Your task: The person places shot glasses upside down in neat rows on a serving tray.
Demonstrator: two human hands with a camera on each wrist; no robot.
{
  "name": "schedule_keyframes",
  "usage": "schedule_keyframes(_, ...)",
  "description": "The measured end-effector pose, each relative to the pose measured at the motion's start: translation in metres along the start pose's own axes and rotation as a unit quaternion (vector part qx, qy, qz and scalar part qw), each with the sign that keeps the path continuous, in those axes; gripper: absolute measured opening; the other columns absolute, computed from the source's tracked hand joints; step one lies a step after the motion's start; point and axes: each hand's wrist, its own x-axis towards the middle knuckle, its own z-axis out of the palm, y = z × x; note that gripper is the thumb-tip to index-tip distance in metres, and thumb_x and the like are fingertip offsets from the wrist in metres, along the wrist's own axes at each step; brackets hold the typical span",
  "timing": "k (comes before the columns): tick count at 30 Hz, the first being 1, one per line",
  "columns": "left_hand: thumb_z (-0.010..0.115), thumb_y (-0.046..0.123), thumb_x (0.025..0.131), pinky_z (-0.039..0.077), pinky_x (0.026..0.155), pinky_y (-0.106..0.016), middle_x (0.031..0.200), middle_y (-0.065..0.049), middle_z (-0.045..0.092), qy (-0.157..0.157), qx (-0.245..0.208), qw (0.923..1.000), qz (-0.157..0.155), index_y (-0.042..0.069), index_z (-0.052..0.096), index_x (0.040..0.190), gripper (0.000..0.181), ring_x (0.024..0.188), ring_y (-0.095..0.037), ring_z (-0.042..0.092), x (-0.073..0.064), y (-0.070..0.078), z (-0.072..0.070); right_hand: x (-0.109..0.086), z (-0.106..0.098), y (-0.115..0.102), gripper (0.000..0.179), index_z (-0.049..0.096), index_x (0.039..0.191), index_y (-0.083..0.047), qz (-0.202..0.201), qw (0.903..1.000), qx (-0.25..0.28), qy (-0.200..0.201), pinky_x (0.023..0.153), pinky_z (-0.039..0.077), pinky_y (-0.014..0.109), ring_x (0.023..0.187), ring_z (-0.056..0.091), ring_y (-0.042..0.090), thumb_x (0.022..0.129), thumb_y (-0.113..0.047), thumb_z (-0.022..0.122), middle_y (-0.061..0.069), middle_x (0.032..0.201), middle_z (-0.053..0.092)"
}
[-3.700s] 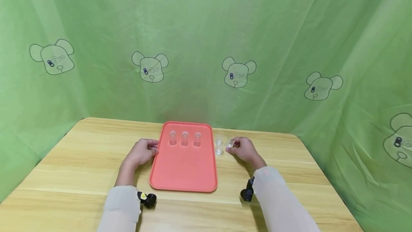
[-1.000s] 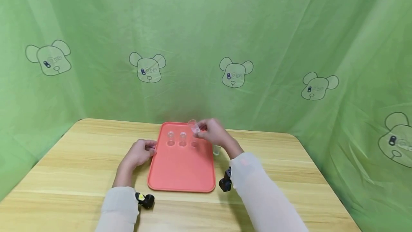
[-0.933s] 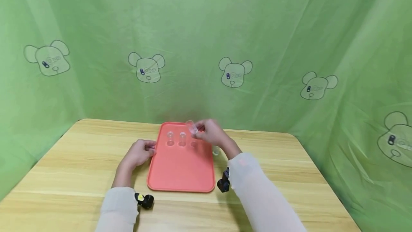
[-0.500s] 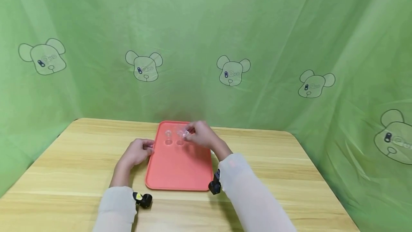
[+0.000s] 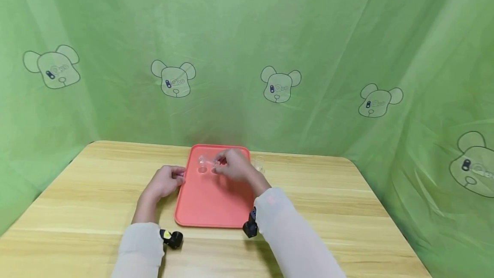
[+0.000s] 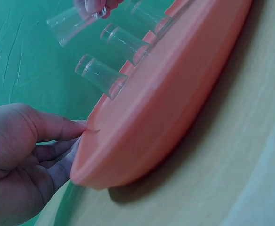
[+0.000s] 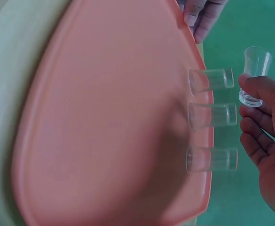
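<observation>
My left hand (image 5: pixel 164 181) pinches the left rim of a coral-red tray (image 5: pixel 214 205), thumb (image 6: pixel 64 127) on top and fingers outside. Over the tray's far part, my right hand (image 5: pixel 235 166) holds a small clear shot glass (image 7: pixel 258 63) by its thick base, between thumb and fingers. This glass lies tilted in the air, its wide mouth pointing left in the head view. Below it, three more glasses stand mouth down in a row on the tray: a left one (image 7: pixel 211 80), a middle one (image 7: pixel 212 115) and a right one (image 7: pixel 212 159). My right hand partly hides the row in the head view.
Clear glasses (image 5: pixel 260 164) stand on the wooden table (image 5: pixel 316 196) just right of the tray, partly hidden by my right arm. A green curtain (image 5: pixel 224 110) with bear-head drawings closes off the back and sides.
My right hand has picked up a glass from right of the tray and carried it left over the row, tilting it mouth leftward. My left hand has stayed on the rim.
</observation>
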Motion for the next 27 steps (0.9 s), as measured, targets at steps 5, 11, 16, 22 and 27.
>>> schedule_keyframes(5,0.062,0.001,0.098,0.056,0.096,-0.043,0.115,-0.018,0.072,-0.001,-0.003,1.0,-0.003,-0.008,0.062,0.133,0.037,0.106,-0.027,0.067,0.001,-0.001,0.0,0.001,0.005,-0.004,0.012,0.074,0.098,-0.008,-0.003,0.9999,-0.012,0.004,0.075,0.053,0.024,0.082,0.061,0.011,0.09,-0.015,0.078,-0.001,0.088,0.069)
schedule_keyframes(11,0.062,0.001,0.098,0.056,0.094,-0.042,0.115,-0.017,0.072,-0.002,-0.002,1.0,-0.001,-0.008,0.062,0.134,0.037,0.106,-0.027,0.067,0.002,-0.002,0.0,0.003,0.011,-0.007,0.012,0.074,0.1,-0.007,0.004,0.9999,-0.01,0.003,0.075,0.053,0.024,0.082,0.061,0.012,0.09,-0.014,0.076,-0.001,0.089,0.069)
schedule_keyframes(16,0.062,0.001,0.098,0.056,0.096,-0.043,0.115,-0.018,0.072,-0.001,-0.004,1.0,-0.003,-0.008,0.062,0.134,0.037,0.107,-0.027,0.067,0.002,-0.002,0.0,0.005,0.016,-0.008,0.006,0.07,0.091,-0.009,0.005,1.0,-0.004,0.005,0.076,0.053,0.025,0.083,0.06,0.013,0.092,-0.012,0.074,-0.001,0.086,0.066)
schedule_keyframes(22,0.062,0.001,0.098,0.056,0.096,-0.043,0.114,-0.018,0.072,0.0,-0.003,1.0,-0.002,-0.008,0.062,0.133,0.037,0.106,-0.027,0.067,0.002,-0.002,0.0,0.005,0.023,-0.009,0.007,0.068,0.088,-0.011,0.003,0.9999,0.008,0.012,0.072,0.051,0.023,0.08,0.058,0.011,0.091,-0.011,0.074,-0.003,0.082,0.064)
schedule_keyframes(27,0.062,0.0,0.097,0.056,0.096,-0.044,0.114,-0.018,0.072,0.0,-0.005,1.0,-0.004,-0.009,0.062,0.133,0.037,0.106,-0.028,0.068,0.002,-0.002,0.0,0.006,0.029,-0.011,0.007,0.073,0.097,-0.01,0.009,0.9996,0.0,0.025,0.074,0.051,0.023,0.082,0.06,0.009,0.091,-0.012,0.074,-0.004,0.087,0.067)
